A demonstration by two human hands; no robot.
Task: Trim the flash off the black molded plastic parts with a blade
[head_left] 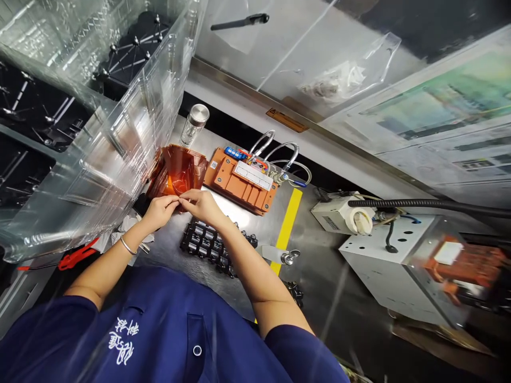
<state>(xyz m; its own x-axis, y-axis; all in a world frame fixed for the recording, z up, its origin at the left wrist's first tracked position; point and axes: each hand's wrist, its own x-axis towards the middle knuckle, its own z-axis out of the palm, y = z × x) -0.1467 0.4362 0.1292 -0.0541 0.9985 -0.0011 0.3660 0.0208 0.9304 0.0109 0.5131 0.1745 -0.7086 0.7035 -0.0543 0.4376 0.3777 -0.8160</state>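
Observation:
My left hand [159,210] and my right hand [202,205] meet fingertip to fingertip just in front of an amber film sheet [178,170], pinching its near edge or something small there; what exactly is pinched is too small to tell. A black tray of small dark parts [207,242] lies under my right wrist. My left wrist wears a metal bangle.
An orange fixture [243,181] with a white label and cables lies beyond the hands. A glass bottle [194,123] stands behind the film. Stacked clear plastic trays [99,133] fill the left. A white box unit [383,260], yellow floor-style stripe [289,218] and red tool [75,257] are nearby.

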